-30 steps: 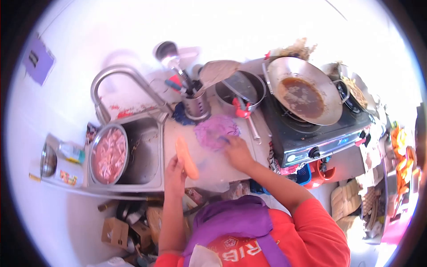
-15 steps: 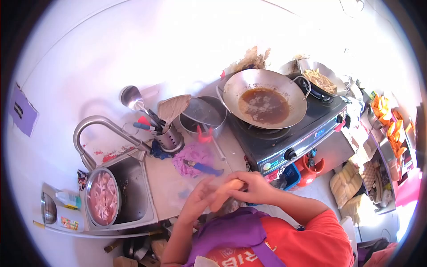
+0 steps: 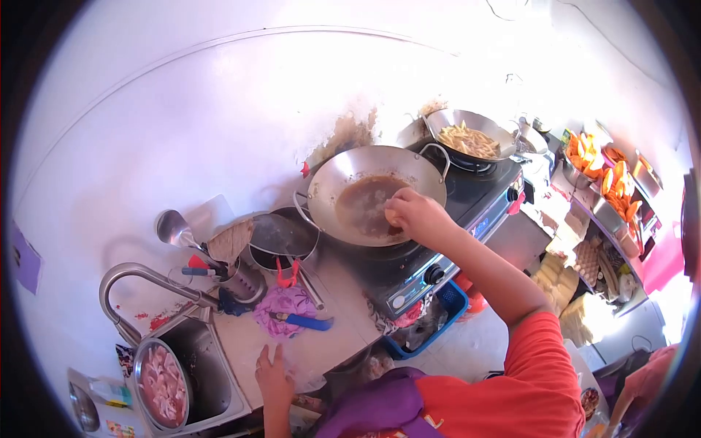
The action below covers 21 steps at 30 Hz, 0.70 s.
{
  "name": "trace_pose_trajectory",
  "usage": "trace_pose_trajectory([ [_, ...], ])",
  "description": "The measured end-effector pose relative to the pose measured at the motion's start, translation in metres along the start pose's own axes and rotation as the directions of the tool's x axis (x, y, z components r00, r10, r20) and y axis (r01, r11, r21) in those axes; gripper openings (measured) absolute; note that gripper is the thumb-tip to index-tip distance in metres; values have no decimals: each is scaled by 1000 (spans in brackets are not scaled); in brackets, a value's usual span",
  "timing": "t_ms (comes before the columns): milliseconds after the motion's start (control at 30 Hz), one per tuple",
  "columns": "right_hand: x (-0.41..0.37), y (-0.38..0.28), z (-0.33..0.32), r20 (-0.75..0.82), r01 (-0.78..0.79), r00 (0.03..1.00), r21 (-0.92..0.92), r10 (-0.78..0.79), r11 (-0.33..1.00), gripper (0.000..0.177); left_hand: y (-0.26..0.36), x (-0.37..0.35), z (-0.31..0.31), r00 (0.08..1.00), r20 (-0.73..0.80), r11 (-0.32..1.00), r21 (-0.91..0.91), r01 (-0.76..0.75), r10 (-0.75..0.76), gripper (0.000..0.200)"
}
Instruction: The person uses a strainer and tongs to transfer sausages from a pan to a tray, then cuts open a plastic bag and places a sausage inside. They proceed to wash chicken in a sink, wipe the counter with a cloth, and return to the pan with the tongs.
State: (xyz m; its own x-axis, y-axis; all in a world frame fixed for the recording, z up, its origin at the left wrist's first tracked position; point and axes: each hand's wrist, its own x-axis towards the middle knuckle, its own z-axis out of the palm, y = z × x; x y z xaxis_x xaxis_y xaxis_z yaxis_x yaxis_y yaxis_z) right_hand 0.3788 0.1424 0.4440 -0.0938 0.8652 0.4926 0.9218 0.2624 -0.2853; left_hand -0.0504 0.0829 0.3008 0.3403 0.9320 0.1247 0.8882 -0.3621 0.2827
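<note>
My right hand [image 3: 412,212] is over the near right part of a large wok [image 3: 328,182], its fingers closed round a small orange-brown piece [image 3: 393,217]. Brown liquid [image 3: 361,208] lies in the wok. Near the counter's front edge, my left hand [image 3: 274,376] has its fingers apart and holds nothing. Just beyond it on the counter [image 3: 241,332] are a purple patterned cloth [image 3: 274,303] and a blue-handled tool [image 3: 309,322]. A pot [image 3: 285,241] stands to the left of the wok.
A sink [image 3: 208,365] holds a bowl of raw meat [image 3: 162,387] at the left. Behind the wok, a smaller pan [image 3: 475,139] contains pale strips on the black stove [image 3: 409,281]. A utensil holder [image 3: 244,285] stands by the faucet [image 3: 146,271]. Part of a person [image 3: 646,379] shows at lower right.
My hands have separated. My right hand has moved over the wok with the orange-brown piece, while my left has lowered toward the counter edge and opened. The view has shifted.
</note>
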Motion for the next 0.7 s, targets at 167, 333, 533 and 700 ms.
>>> trace_pose_trajectory([
  [167,11,11,6,76,108,989,220,-128,969,31,2,1,-11,998,-63,1000,-19,25,-26,63],
  [333,-14,-42,-29,-126,93,988,48,-87,994,32,6,1,-30,982,-176,994,-91,56,-72,48],
  [533,-110,-120,-61,334,-21,814,835,-475,550,29,31,-15,-84,962,-144,885,-443,145,-230,41],
  [700,-133,-182,57,363,60,894,487,-264,872,92,16,-38,-43,977,-115,590,-807,14,-180,44],
])
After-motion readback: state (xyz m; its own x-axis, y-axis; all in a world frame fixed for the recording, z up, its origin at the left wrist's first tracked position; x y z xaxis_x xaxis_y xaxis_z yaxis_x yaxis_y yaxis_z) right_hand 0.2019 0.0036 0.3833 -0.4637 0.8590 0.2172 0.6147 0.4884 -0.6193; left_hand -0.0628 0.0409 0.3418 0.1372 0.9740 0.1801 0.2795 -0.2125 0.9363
